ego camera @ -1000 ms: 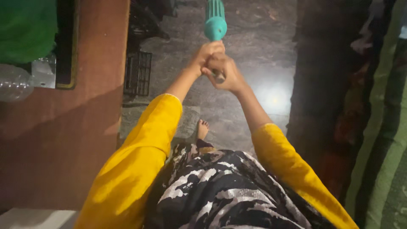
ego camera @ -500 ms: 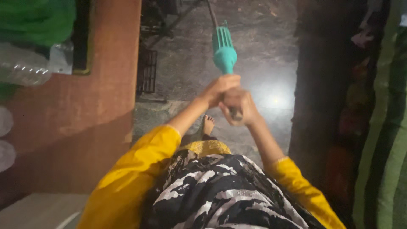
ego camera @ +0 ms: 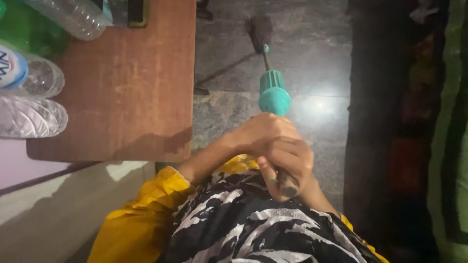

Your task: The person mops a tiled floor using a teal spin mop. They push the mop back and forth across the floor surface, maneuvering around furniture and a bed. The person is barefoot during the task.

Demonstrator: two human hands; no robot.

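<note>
Both my hands grip the dark shaft of a long-handled broom [ego camera: 273, 92], which has a teal collar above my fingers. My left hand [ego camera: 258, 134] wraps the shaft just under the collar. My right hand [ego camera: 288, 163] closes round the lower end, close to my body. A thin rod runs from the collar down to the dark brush head [ego camera: 261, 28] on the grey stone floor [ego camera: 312, 63]. I wear yellow sleeves and a black-and-white patterned garment.
A brown wooden table [ego camera: 141, 92] stands at the left, with several clear plastic bottles [ego camera: 34, 97] and something green at its far left edge. A pale surface [ego camera: 58, 209] lies below it. Dark furniture and green fabric [ego camera: 448, 146] line the right side.
My hands and the broom handle have come nearer to my body and lower in view. The view has shifted, so the table and bottles show more.
</note>
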